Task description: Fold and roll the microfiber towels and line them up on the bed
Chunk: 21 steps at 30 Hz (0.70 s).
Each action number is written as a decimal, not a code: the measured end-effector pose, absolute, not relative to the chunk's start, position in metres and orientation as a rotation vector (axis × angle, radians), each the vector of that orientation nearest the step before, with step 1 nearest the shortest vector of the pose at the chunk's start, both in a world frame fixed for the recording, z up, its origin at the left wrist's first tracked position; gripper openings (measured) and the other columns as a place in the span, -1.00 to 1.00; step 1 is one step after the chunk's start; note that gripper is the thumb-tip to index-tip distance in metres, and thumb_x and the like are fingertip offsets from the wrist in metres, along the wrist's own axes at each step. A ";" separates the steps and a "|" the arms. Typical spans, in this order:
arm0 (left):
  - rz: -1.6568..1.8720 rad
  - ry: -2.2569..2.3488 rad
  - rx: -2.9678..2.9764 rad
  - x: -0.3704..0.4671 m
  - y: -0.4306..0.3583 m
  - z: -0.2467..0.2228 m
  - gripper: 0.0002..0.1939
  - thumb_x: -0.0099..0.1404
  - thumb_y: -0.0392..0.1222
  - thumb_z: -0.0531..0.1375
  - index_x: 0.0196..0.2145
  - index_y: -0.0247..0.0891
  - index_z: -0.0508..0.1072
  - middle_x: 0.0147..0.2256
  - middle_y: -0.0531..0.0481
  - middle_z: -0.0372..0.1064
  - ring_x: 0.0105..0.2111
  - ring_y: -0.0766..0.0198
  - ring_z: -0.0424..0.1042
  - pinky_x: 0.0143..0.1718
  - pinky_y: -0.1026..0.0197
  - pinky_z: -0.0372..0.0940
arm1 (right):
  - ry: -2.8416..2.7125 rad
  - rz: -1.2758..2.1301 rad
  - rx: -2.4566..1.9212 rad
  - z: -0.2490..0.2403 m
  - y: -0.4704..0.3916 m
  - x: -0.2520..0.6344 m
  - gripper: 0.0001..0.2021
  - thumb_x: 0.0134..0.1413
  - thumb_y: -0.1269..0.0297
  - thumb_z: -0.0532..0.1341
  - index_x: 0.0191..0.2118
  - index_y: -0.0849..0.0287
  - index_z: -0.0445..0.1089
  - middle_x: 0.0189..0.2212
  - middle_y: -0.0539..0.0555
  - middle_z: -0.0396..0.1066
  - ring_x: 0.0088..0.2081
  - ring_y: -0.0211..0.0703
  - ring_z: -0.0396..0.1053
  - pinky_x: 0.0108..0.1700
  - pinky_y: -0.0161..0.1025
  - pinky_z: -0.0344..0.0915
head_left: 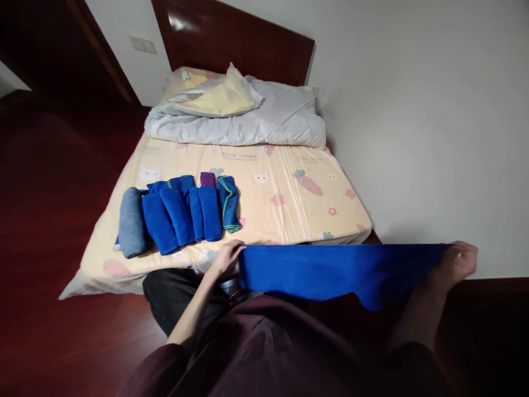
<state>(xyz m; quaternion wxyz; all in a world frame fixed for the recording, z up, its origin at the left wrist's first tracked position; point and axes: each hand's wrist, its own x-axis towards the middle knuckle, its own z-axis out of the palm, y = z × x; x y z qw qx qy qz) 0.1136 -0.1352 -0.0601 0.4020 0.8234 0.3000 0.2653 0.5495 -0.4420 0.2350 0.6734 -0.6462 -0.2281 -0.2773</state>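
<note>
A blue towel [330,270] is stretched out between my two hands, above my lap and in front of the bed's near edge. My left hand [228,257] pinches its left top corner. The right top corner is gripped in my right hand [459,260], out past the bed's right side. The towel's upper edge is taut, and its lower edge hangs unevenly. To the left on the bed lie several rolled blue towels [177,215], a grey-blue roll [133,223], a purple roll [208,180] and a folded blue towel with green edging [229,204].
The bed [281,198] has a cream sheet with carrot and rabbit prints. A grey quilt [285,116] and a yellow item in a clear bag [225,96] lie by the dark headboard [235,41]. A white wall [425,138] stands at right.
</note>
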 end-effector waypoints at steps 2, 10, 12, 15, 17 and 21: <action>0.707 0.798 2.117 0.090 -0.120 -0.041 -0.57 0.47 0.18 0.12 -0.24 -0.21 0.58 -0.25 -0.14 0.62 -0.26 0.06 0.60 -0.13 0.09 0.47 | -0.591 -0.638 -1.518 0.232 -0.450 0.569 -0.30 -0.37 -0.62 0.39 -0.55 0.00 0.40 -0.63 -0.01 0.17 -0.59 -0.27 0.08 -0.44 -0.11 -0.02; 0.846 0.884 2.295 0.064 -0.042 0.079 -0.52 0.40 0.27 0.16 -0.21 -0.18 0.63 -0.27 -0.07 0.62 -0.34 0.13 0.53 -0.21 0.18 0.44 | -0.850 -0.451 -1.868 0.237 -0.422 0.666 -0.81 -0.05 0.44 0.56 -0.39 0.22 0.55 -0.49 0.12 0.48 -0.49 -0.30 0.35 -0.31 -0.12 0.26; 0.910 0.915 2.344 0.068 -0.031 0.105 -0.52 0.40 0.26 0.14 -0.22 -0.18 0.63 -0.26 -0.06 0.62 -0.34 0.15 0.52 -0.21 0.19 0.43 | -0.897 -0.402 -1.915 0.236 -0.415 0.681 -0.85 0.00 0.49 0.53 -0.32 0.26 0.59 -0.53 0.09 0.48 -0.53 -0.30 0.35 -0.34 -0.16 0.29; 0.889 0.935 2.423 0.075 -0.028 0.134 -0.53 0.41 0.25 0.13 -0.25 -0.19 0.62 -0.26 -0.06 0.62 -0.33 0.17 0.53 -0.20 0.22 0.39 | -0.967 -0.327 -2.022 0.229 -0.417 0.695 -0.85 0.12 0.34 0.50 -0.19 0.25 0.65 -0.57 0.07 0.49 -0.54 -0.20 0.44 -0.33 -0.18 0.43; 0.830 0.934 2.462 0.079 -0.030 0.146 -0.50 0.41 0.27 0.13 -0.27 -0.21 0.62 -0.28 -0.08 0.63 -0.36 0.19 0.52 -0.23 0.23 0.37 | -1.014 -0.290 -2.109 0.223 -0.424 0.700 -0.81 0.19 0.25 0.46 -0.13 0.22 0.66 -0.52 0.11 0.54 -0.48 -0.11 0.54 -0.32 -0.18 0.50; 0.723 0.898 2.470 0.090 -0.034 0.157 -0.41 0.39 0.35 0.10 -0.27 -0.22 0.64 -0.31 -0.12 0.63 -0.37 0.15 0.53 -0.26 0.20 0.37 | -0.992 -0.195 -2.199 0.215 -0.439 0.713 -0.86 0.24 0.26 0.40 -0.17 0.21 0.62 -0.46 0.15 0.60 -0.43 -0.02 0.62 -0.34 -0.17 0.58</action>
